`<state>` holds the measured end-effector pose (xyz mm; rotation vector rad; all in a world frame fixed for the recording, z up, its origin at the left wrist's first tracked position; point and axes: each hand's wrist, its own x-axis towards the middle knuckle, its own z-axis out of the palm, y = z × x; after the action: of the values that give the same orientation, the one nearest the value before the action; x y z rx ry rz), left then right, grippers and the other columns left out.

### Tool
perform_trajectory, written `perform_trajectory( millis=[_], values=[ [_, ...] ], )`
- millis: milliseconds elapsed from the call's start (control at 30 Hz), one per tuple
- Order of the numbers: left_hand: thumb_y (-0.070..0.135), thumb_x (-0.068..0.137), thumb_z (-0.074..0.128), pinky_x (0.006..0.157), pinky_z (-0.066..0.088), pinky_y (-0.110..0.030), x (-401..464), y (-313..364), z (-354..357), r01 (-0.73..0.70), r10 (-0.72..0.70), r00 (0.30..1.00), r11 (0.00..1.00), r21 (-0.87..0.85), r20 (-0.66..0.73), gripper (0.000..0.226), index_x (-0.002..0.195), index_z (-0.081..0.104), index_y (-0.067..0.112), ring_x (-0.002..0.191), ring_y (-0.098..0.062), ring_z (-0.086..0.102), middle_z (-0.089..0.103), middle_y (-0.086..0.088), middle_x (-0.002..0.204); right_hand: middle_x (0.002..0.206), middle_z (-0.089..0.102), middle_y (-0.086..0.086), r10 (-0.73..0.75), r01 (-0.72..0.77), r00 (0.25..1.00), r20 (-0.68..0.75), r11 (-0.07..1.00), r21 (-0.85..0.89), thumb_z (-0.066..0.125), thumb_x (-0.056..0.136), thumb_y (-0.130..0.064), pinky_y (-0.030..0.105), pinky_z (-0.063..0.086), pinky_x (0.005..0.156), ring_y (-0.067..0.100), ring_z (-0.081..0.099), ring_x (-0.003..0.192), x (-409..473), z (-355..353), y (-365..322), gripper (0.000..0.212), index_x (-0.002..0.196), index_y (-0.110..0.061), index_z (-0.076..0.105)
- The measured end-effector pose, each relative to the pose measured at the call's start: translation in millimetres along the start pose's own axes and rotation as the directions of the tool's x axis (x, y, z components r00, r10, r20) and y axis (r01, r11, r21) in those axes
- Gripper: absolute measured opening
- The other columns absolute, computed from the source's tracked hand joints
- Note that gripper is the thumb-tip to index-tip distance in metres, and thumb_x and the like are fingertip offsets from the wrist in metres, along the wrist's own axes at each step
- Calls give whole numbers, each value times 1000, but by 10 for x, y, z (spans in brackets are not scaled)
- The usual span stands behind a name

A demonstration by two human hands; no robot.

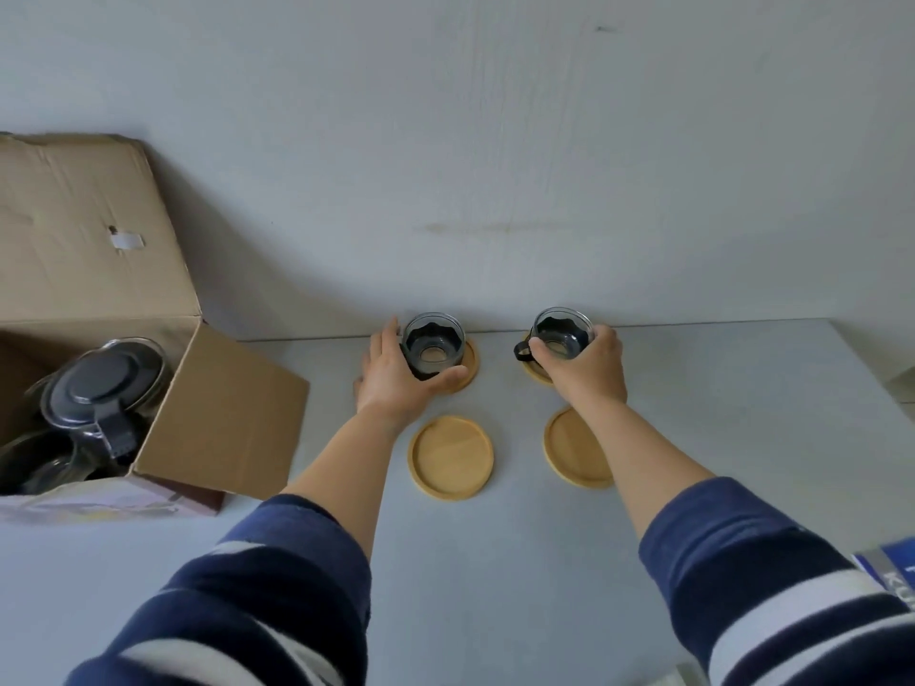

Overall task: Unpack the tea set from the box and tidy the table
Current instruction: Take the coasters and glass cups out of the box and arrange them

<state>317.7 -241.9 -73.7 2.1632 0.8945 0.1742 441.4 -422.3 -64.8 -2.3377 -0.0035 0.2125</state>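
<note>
My left hand grips a glass cup with a black base that rests on a round wooden coaster at the table's far edge. My right hand holds a second glass cup, its black handle pointing left, over another coaster that is mostly hidden. Two bare wooden coasters lie nearer me, the left coaster and the right coaster. An open cardboard box at the left holds a glass teapot with a black lid.
The grey table ends at a white wall just behind the cups. A box flap juts toward my left arm. A blue-and-white printed item sits at the right edge. More glassware lies in the box under the teapot.
</note>
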Motion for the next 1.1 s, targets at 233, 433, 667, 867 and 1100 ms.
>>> perform_trajectory(
  millis=[233, 433, 667, 867, 1100],
  values=[
    [47, 89, 61, 106, 37, -39, -195, -31, -639, -154, 154, 978, 988, 10, -141, 73, 147, 31, 15, 135, -19, 39, 42, 1, 143, 150, 30, 10, -109, 111, 994, 23, 946, -304, 64, 67, -71, 53, 21, 114, 33, 25, 141, -324, -182, -421, 107, 148, -20, 17],
    [30, 95, 53, 102, 41, -45, -514, -411, -1689, -246, 296, 891, 952, 181, -344, 38, 130, 51, 15, 124, -24, 50, 54, -2, 133, 145, 36, 9, -313, 348, 937, 154, 869, -352, 60, 75, -62, 50, 26, 111, 31, 26, 140, -1041, 65, -1184, 84, 143, -23, 29],
    [27, 93, 52, 108, 31, -45, -859, -1310, -2784, -37, 199, 881, 934, 356, -428, 37, 129, 51, 19, 130, -26, 40, 48, -3, 137, 140, 40, 7, -461, 533, 830, 314, 820, -208, 56, 83, -52, 46, 40, 101, 29, 33, 133, -2101, 936, -2013, 62, 137, -25, 42],
    [36, 89, 58, 115, 25, -48, -995, -1956, -3054, 186, -117, 964, 940, 286, -240, 81, 152, 13, 14, 143, -33, 22, 16, -7, 157, 147, 35, 2, -475, 548, 823, 312, 809, -213, 50, 85, -56, 50, 38, 104, 29, 36, 132, -2675, 1720, -2391, 67, 142, -25, 34],
    [7, 93, 40, 100, 48, -48, -1132, -2094, -3063, 147, -148, 979, 989, -21, -137, 65, 153, 14, 20, 124, -31, 49, 28, -6, 153, 163, 3, 3, -376, 449, 887, 269, 839, -308, 32, 99, -32, 45, 35, 112, 31, 24, 144, -2821, 1992, -2251, 53, 148, -17, 25]
  ],
)
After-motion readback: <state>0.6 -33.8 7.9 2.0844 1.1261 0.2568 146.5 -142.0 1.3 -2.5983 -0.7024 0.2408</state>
